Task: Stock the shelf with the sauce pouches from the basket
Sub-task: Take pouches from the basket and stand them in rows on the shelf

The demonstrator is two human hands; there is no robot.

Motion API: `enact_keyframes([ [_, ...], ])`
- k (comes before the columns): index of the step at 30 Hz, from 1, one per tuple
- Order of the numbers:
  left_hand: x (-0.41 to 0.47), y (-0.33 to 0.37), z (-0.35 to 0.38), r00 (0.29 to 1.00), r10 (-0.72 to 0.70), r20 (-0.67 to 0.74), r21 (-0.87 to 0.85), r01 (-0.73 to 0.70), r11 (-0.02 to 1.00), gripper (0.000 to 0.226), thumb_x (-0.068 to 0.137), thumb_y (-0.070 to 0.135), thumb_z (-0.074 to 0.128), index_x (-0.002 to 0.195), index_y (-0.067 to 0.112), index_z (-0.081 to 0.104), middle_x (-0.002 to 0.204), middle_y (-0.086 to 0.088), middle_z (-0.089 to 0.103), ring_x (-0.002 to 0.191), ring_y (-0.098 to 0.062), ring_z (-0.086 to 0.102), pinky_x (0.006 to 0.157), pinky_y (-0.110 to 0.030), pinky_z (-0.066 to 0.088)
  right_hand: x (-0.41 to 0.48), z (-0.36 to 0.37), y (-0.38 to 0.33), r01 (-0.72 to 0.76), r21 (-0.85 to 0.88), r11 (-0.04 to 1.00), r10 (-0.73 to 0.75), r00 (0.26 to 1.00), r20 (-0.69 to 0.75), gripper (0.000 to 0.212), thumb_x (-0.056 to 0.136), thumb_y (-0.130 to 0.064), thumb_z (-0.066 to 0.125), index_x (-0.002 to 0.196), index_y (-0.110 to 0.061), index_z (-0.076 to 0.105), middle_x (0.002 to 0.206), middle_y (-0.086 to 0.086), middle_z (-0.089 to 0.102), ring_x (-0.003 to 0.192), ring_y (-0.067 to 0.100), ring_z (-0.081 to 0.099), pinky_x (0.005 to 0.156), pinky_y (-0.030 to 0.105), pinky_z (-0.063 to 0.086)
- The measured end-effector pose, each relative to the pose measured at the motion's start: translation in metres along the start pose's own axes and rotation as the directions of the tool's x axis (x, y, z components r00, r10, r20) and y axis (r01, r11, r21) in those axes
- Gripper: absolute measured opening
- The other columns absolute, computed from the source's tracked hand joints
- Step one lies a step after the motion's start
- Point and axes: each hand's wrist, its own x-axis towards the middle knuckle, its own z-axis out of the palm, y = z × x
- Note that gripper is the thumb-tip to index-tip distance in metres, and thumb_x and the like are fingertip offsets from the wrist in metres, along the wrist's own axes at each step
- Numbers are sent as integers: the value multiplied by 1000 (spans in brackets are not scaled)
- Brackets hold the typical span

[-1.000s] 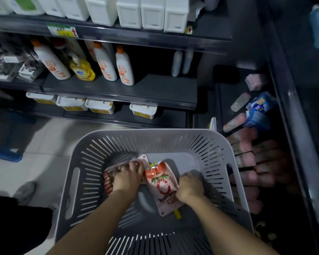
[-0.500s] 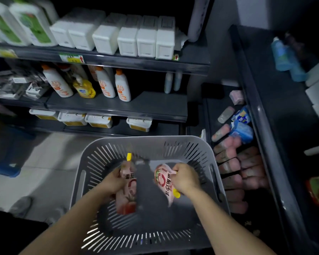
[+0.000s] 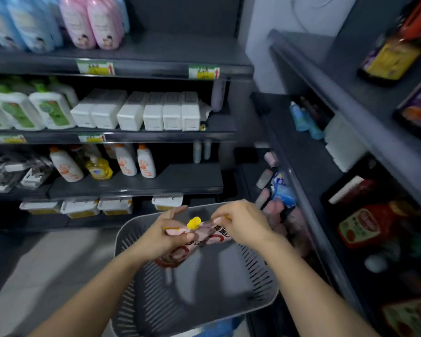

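A grey slotted basket (image 3: 265,285) sits low in front of me, its inside bare. Above it my left hand (image 3: 163,233) grips a pink-and-white sauce pouch (image 3: 178,255) with a yellow cap (image 3: 194,222) pointing up. My right hand (image 3: 243,224) grips a second sauce pouch (image 3: 219,235) by its top; most of it is hidden by the fingers. The two pouches overlap between my hands. On the dark shelf (image 3: 301,171) to the right, red sauce pouches (image 3: 360,224) lie in a dim compartment.
Left shelves hold white bottles with orange caps (image 3: 145,161), a yellow bottle (image 3: 99,166), white boxes (image 3: 153,113) and pink bottles (image 3: 102,23). Blue packets (image 3: 281,190) and pinkish items lie on the low right shelf beside the basket. Pale floor shows at lower left.
Both hands have lifted the pouches out of the basket and brought them together above its rim. My view has tilted upward, showing higher shelves.
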Motion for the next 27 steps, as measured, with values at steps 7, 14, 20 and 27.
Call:
enact_keyframes([
  [7, -24, 68, -5, 945, 116, 306, -164, -68, 984, 40, 65, 33, 85, 83, 0, 71, 88, -16, 65, 83, -24, 59, 75, -37, 45, -57, -80, -37, -125, 163, 979, 153, 973, -173, 14, 72, -23, 73, 70, -36, 72, 69, -17, 67, 80, 8, 65, 74, 31, 53],
  [14, -56, 144, 34, 776, 245, 582, -203, -153, 967, 57, 65, 33, 85, 100, -9, 65, 98, -26, 63, 87, -27, 58, 81, -41, 45, -145, -139, -66, -124, 363, 924, 255, 906, -339, 17, 65, -13, 84, 66, -21, 70, 62, -5, 69, 60, 5, 64, 67, 32, 56],
  [20, -88, 203, 80, 675, 338, 656, -390, -80, 917, 62, 38, 35, 97, 79, -4, 71, 76, -15, 70, 68, -19, 69, 64, -27, 57, -252, -179, -67, 18, 703, 711, 457, 748, -481, 30, 73, -23, 83, 100, -21, 69, 79, -6, 70, 74, 6, 68, 68, 20, 53],
  [27, -147, 267, 166, 550, 384, 742, -481, 38, 876, 68, 23, 28, 99, 83, 6, 78, 91, -22, 73, 78, -30, 73, 62, -34, 58, -375, -187, -63, 162, 733, 661, 591, 490, -641, 23, 77, 2, 75, 98, -7, 72, 93, 7, 76, 85, 21, 73, 74, 36, 60],
])
